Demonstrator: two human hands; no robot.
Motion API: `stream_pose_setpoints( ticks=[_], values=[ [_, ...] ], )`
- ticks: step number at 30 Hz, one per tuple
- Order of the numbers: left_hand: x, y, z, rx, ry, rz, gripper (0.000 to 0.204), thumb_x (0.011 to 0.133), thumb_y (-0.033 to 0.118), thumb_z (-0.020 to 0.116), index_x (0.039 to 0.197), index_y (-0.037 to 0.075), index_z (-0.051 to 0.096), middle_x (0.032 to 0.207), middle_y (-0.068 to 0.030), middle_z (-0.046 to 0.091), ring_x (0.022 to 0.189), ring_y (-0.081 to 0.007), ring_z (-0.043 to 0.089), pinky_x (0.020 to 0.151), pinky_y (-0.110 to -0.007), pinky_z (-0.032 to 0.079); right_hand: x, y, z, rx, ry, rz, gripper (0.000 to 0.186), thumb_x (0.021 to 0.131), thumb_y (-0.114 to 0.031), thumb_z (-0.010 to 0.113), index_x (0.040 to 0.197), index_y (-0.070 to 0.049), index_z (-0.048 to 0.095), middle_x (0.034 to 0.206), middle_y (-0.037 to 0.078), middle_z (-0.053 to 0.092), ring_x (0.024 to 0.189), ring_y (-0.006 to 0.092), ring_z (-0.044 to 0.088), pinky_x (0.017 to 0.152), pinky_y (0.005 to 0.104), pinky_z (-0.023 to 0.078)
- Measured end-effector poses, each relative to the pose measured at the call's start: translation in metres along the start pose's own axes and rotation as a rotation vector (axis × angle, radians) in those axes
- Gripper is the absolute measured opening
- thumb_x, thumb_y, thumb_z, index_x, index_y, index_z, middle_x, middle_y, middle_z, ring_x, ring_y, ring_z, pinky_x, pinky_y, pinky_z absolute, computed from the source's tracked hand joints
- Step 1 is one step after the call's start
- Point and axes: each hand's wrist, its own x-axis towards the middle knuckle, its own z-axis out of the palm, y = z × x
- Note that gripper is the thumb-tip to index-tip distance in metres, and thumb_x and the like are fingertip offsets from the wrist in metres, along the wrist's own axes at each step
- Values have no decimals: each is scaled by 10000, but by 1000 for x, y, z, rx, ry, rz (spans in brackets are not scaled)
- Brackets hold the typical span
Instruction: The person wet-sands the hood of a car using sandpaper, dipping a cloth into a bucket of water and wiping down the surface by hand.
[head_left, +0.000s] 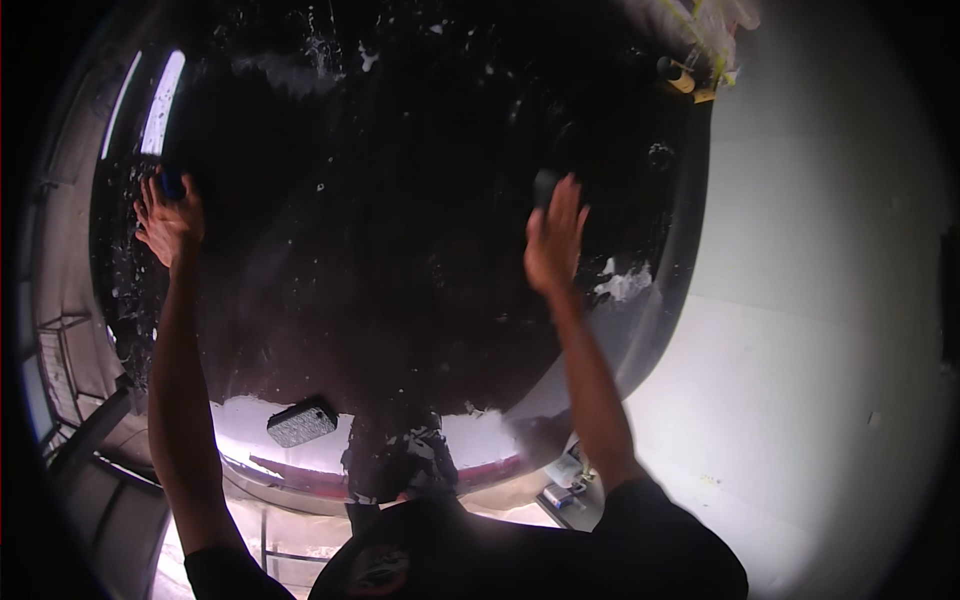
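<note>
A broad, glossy dark panel (400, 250), wet with drops and whitish smears, curves in front of me. My left hand (172, 222) is at its left side, with fingers spread around a small blue object (172, 185) between thumb and forefinger. Farther right, my right hand (556, 240) lies along the panel with its fingers straight and slightly blurred. A dark grey block-like piece (545, 186) shows between its thumb and fingers; its exact kind is unclear. On the near part of the panel rests a patterned grey pad with dark edges (303, 423), touched by neither hand.
A pale wall (800, 250) rises along the right. At the far right corner hang crumpled clear plastic and yellow tape (700, 75). A small surface with containers (570, 490) stands beyond the near right edge. Metal framing (65, 360) is at the left.
</note>
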Motion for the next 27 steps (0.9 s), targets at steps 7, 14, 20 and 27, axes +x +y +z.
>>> stream_pose_setpoints(
  ticks=[7,14,20,27],
  values=[
    [13,-14,12,-162,140,174,652,1066,588,546,1600,216,515,1615,-118,551,1514,-359,497,1197,-622,396,110,75,62,17,4,-56,764,1167,-552,130,1748,-57,82,1841,112,-45,1697,289,-49,1370,559,-10],
    [-100,92,-64,-155,-36,402,374,1008,382,684,1339,208,699,1264,-129,691,1155,-400,639,961,-518,533,-40,-23,4,53,-52,-163,745,1173,-461,269,1716,40,175,1831,197,38,1696,386,-5,1357,618,10],
    [-253,355,-171,-843,-469,434,453,1120,455,529,1070,92,796,963,-209,790,936,-450,771,806,-543,635,-63,6,63,39,6,-277,750,1155,-484,301,1711,14,216,1799,239,157,1688,410,49,1352,647,22],
    [-246,314,-198,-689,-578,145,507,1045,537,585,1215,117,813,1129,-227,797,1115,-440,757,960,-539,595,-94,-17,52,114,-96,4,737,1143,-449,350,1674,60,303,1800,263,137,1681,412,111,1366,574,82]
  ],
)
